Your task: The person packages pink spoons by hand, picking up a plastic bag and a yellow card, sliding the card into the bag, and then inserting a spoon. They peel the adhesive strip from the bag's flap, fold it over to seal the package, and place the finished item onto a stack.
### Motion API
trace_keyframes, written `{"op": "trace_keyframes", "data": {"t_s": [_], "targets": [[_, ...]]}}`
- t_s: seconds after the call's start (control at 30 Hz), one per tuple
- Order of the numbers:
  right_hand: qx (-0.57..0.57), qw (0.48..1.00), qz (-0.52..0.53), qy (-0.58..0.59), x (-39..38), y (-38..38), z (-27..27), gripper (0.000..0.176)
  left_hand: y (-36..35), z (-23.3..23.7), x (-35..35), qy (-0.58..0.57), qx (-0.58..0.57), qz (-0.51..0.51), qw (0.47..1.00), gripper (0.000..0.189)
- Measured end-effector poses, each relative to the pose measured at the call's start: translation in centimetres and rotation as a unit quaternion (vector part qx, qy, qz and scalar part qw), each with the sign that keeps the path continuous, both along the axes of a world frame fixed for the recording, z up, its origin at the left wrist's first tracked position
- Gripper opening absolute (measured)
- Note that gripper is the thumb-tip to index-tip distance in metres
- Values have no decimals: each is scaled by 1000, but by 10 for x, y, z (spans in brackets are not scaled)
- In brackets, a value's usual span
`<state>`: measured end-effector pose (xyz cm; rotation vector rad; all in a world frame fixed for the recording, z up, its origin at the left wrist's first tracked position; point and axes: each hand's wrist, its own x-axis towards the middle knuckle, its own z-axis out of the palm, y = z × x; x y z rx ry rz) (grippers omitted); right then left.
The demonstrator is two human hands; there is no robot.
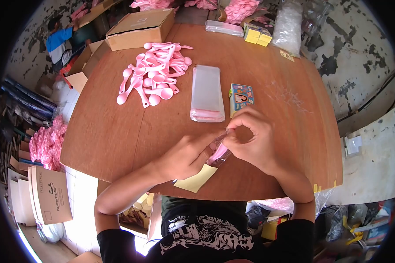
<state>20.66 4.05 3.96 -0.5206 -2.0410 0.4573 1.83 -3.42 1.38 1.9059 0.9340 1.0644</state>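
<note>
My left hand (pixel 189 155) is closed around a clear plastic bag with a pink spoon (pixel 219 152) inside it. Thumb and forefinger of my right hand (pixel 252 138) pinch the upper end of the same bag. Under my left hand, a yellow card (pixel 195 179) sticks out at the table's front edge. Just beyond my hands lies a stack of clear plastic bags (pixel 207 90) with pinkish lower ends. Beside it is a stack of printed cards (pixel 241 97), the top one blue with a picture.
A heap of pink spoons (pixel 152 74) covers the table's left part. At the back stand a cardboard box (pixel 140 28), yellow card stacks (pixel 257 35) and a large clear plastic roll (pixel 288 27). A person (pixel 59 41) is at the far left. Thin plastic strips (pixel 287 94) lie right.
</note>
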Motion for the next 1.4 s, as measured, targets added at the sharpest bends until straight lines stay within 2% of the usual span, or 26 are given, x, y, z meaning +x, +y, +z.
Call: {"op": "trace_keyframes", "data": {"t_s": [0.13,0.27,0.33,0.4,0.43,0.47,0.5,0.53,0.57,0.63,0.67,0.73,0.77,0.8,0.83,0.87,0.9,0.93,1.07,1.13,1.17,1.23,1.4], "targets": [[-1,1000,-7,18,4,5,6,14,-2,-1,-4,23,-19,7,1000,50],[-52,998,-25,36,10,8,16,13,-2,5,-7,28,-11,24,999,50],[-65,997,-28,34,14,10,17,14,-2,7,-6,0,-5,27,1000,49],[-161,984,-3,80,21,15,18,12,-1,0,-8,-3,18,33,999,42],[-161,984,-3,80,26,16,23,12,-1,-4,-9,-6,42,40,998,38],[-234,964,4,125,33,17,32,7,-1,-6,-6,-7,41,41,998,38],[-304,937,12,168,40,21,40,3,0,-8,-2,-114,12,40,993,39],[-282,937,58,196,49,30,43,4,0,-9,0,-219,-17,40,975,42],[-259,934,103,223,61,41,48,7,1,-10,-1,-219,-18,40,975,42],[-284,896,203,275,91,60,66,8,4,-11,-5,-276,-21,57,959,41],[-284,896,202,275,103,71,70,8,4,-7,-5,-292,-38,51,954,44],[-328,827,374,261,125,94,78,11,4,-3,-6,-300,-53,58,951,44],[-328,828,373,259,144,116,70,11,3,-2,-6,-307,-66,68,947,44],[-335,936,90,63,164,143,47,19,3,-3,-5,-308,-66,67,947,44],[-298,922,-205,-141,176,160,26,27,4,-4,-4,-321,-77,62,942,44],[-296,922,-205,-142,178,165,8,27,5,-4,-4,-333,-88,57,937,44],[-129,917,-326,-191,181,165,-9,30,5,-3,-6,-333,-87,57,937,44],[45,870,-432,-233,178,156,-13,33,4,-2,-6,-320,-94,61,941,44],[12,902,-390,-185,130,99,19,30,7,-4,-4,-321,-98,54,941,43],[-68,942,-301,-130,107,79,30,29,8,-4,-4,-302,-91,57,947,44],[-68,942,-300,-130,95,67,36,29,7,-5,-5,-286,-87,63,952,44],[-47,968,-228,-90,77,48,41,23,6,-5,-5,-288,-95,62,951,44],[-18,979,-179,-98,69,41,25,16,9,-7,-7,-288,-97,66,951,46]]}}
